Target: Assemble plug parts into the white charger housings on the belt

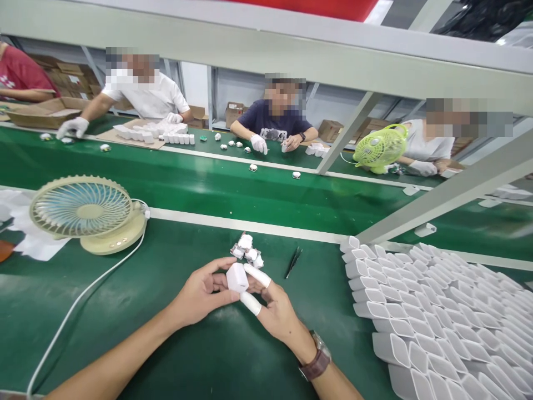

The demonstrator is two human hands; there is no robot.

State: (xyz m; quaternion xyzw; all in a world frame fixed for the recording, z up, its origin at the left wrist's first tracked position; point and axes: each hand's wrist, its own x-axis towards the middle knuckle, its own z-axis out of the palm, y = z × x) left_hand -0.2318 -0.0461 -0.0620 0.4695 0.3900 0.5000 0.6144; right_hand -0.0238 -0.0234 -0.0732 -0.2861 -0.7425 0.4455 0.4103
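Observation:
Between my two hands is a small white plastic housing (237,277), shaped like a rounded cube with a small slot low on its face. My left hand (204,289) grips it from the left with thumb and fingers. From the right, my right hand (270,303) pinches it; the thumb and a finger wear white finger cots, and a watch is on that wrist. Just beyond the housing lies a small heap of white and metal parts (249,251). Black tweezers (293,262) rest on the green bench to the right of the heap.
Rows of open white housings (441,316) cover the right side. A cream fan (87,214) stands at left, its white cable (89,294) running toward me. Past a white rail, a green conveyor (233,191) carries small parts. Several co-workers sit opposite, near a green fan (381,147). A slanted post (449,189) rises at right.

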